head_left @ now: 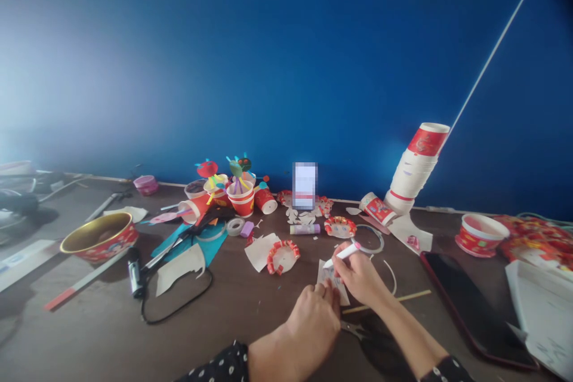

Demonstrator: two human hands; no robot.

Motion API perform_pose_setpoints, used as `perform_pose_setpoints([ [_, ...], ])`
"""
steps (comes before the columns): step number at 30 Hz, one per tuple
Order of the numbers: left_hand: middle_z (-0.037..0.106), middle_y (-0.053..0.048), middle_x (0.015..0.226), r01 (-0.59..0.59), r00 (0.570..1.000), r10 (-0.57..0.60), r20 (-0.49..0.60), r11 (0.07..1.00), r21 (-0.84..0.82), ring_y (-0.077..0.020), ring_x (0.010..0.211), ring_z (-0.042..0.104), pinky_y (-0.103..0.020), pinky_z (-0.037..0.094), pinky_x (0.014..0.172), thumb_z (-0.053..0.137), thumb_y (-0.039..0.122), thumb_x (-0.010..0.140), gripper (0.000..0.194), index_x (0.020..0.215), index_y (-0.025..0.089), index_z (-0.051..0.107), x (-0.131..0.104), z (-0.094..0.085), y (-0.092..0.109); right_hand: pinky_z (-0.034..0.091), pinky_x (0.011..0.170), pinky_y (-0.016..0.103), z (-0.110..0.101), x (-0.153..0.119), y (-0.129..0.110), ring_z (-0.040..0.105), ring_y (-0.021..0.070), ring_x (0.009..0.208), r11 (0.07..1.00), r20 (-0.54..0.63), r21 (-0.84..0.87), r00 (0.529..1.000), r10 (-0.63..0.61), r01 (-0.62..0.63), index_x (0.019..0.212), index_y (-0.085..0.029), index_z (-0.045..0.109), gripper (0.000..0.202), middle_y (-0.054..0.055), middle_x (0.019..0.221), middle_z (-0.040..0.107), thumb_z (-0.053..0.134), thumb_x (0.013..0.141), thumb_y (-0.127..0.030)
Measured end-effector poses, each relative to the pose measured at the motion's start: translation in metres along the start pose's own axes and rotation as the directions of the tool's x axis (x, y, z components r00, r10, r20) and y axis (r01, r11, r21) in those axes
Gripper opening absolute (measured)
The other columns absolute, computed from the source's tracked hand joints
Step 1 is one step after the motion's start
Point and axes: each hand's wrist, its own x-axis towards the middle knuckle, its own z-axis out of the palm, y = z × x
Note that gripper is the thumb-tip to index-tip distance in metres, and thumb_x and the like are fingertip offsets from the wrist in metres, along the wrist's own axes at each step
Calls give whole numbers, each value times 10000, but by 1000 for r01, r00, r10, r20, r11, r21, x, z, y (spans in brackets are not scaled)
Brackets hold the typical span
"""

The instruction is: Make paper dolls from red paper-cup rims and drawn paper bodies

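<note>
While the right hand (363, 279) works right of lower center, its grip is clamped on the white marker (347, 251), tip at the paper slip (328, 274). The left hand (313, 317) lies over the slip's lower left; whether its fingers pinch cannot be determined. Caution: weak hold-down pressure may let the slip skid; finger contact may smear wet ink. Obstructions: the thin stick (414, 296) and scissors (353, 329), lower right, crowd the wrists on the counter (233, 340). A red ring (340, 227) sits above.

A plain blue partition (286, 83), brighter at left, rises behind a dark brown tabletop (228, 334).
</note>
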Motion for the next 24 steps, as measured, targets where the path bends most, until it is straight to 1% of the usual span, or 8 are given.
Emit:
perform_pose_setpoints([
  [4,526,-214,1085,-21,999,22,32,1000,-15,-215,859,524,-289,415,617,471,202,774,394,1120,15,463,0,-3,-1,427,505,240,-1,1,-3,575,151,512,997,0,-78,1000,-24,24,768,-180,458,170,-8,521,556,372,809,-320],
  [9,529,-211,1082,-8,1000,9,19,999,-34,-218,869,524,-291,423,623,454,189,786,378,1119,12,466,1,-3,-1,438,525,245,2,3,2,596,163,574,981,-71,-179,994,-83,69,809,-167,474,178,31,620,582,355,809,-300],
  [11,532,-207,1077,2,1000,-1,23,999,-38,-213,860,527,-289,424,621,446,182,792,354,1106,22,479,1,-2,0,441,527,246,3,3,5,600,163,580,977,-80,-199,992,-94,76,845,-165,479,185,36,644,585,349,812,-292],
  [15,533,-208,1073,-3,1000,3,19,999,-33,-210,856,528,-285,425,619,452,185,792,343,1092,22,488,1,-2,-1,438,515,248,4,4,6,590,162,552,971,-98,-228,990,-102,77,876,-155,488,194,37,619,585,349,809,-273],
  [20,540,-203,1065,-14,1000,16,27,999,-49,-216,851,528,-290,429,614,452,191,788,364,1102,8,477,2,-4,-1,446,544,263,5,4,6,590,168,553,958,-96,-280,991,-97,67,883,-156,461,202,27,584,567,314,827,-283],
  [24,537,-198,1052,10,1000,-10,8,999,-39,-209,843,525,-290,420,610,438,176,793,341,1093,17,472,2,-2,0,448,548,271,6,4,8,599,176,565,953,-98,-295,990,-104,71,879,-151,451,214,48,612,583,303,827,-296],
])
